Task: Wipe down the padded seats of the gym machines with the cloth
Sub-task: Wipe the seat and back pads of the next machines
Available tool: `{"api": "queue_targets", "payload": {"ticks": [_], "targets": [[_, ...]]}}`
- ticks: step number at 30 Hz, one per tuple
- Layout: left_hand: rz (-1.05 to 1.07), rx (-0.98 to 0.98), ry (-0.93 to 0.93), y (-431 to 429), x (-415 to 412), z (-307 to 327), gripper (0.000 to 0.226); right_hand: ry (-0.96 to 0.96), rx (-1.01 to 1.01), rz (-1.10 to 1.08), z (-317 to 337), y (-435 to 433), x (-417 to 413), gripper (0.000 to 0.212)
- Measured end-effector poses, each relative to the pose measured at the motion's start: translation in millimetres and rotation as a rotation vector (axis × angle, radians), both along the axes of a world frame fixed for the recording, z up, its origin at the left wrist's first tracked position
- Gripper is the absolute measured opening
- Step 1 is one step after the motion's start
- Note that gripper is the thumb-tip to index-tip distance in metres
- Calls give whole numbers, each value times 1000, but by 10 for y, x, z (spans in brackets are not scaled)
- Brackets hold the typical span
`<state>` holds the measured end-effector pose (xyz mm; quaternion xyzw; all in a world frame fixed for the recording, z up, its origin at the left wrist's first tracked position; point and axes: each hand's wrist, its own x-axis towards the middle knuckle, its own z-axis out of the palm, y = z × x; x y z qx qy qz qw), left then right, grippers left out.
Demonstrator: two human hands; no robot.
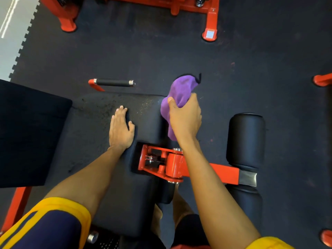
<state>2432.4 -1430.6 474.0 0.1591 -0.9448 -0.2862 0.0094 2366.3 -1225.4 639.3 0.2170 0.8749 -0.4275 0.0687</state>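
A black padded seat (pixel 100 141) of an orange-framed gym machine fills the middle of the view; its surface looks worn and speckled toward the far end. My left hand (pixel 121 129) rests flat on the seat, fingers straight. My right hand (pixel 186 117) grips a bunched purple cloth (pixel 180 93) at the seat's far right corner, with part of the cloth hanging below the hand over the seat's edge.
A black backrest pad (pixel 30 132) stands at the left. The orange pivot arm (pixel 172 165) joins two black roller pads (pixel 246 139) at the right. A handle with a black grip (pixel 115 82) sticks out beyond the seat. Another orange machine frame (pixel 211 20) stands on the dark rubber floor farther ahead.
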Motion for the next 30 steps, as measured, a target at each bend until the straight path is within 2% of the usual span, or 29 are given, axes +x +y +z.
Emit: {"api": "queue_targets", "payload": {"ticks": [4,6,11,14,17,20,23,26,27,28,30], "targets": [[-9,13,-17,-19,16,-25,59,-82,59,383,-384,-350,322,43],[-5,37,-30,-30,7,-6,64,-137,75,492,-603,-483,461,47],[26,81,-20,-9,10,19,68,-51,65,318,-796,-626,534,65],[59,59,-118,-82,-115,-102,62,-116,92,245,-803,-552,397,75],[63,-31,-143,-84,-162,-89,58,-133,255,299,-840,-419,297,59],[28,-53,-75,-68,-95,-82,43,-149,208,302,-819,-316,282,56],[30,-68,-106,-54,-127,-80,41,-254,184,357,-802,-248,309,54],[11,-89,-220,-68,-177,-109,33,-244,284,514,-772,-237,343,33],[17,-55,-188,-62,-131,-96,41,-210,279,556,-761,-240,349,26],[28,-11,-138,-71,-67,-90,55,-175,207,568,-739,-252,360,21],[32,35,-72,-55,-23,-49,59,-90,-80,463,-661,-253,395,21]]}}
